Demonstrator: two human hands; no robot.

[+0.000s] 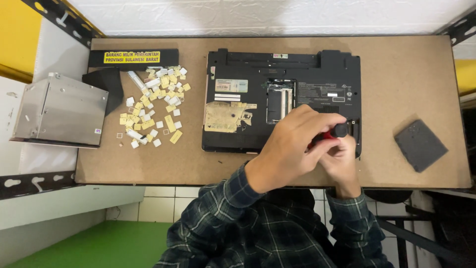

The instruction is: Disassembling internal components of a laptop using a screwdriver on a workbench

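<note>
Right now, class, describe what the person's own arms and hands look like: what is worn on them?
Both arms wear long sleeves of a dark green-and-navy plaid flannel shirt with thin pale lines, cuffs ending at the wrists. The left hand and right hand are bare: no gloves, rings or watch visible.

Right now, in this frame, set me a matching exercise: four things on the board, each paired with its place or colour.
Things:
1. laptop
2. metal drive
3. grey pad
4. keycaps

Descriptions:
A. silver, overhanging the left edge
B. black, underside up, centre
C. white and yellowish, scattered in a pile
D. dark square, far right

Pairs: 1-B, 2-A, 3-D, 4-C
</note>
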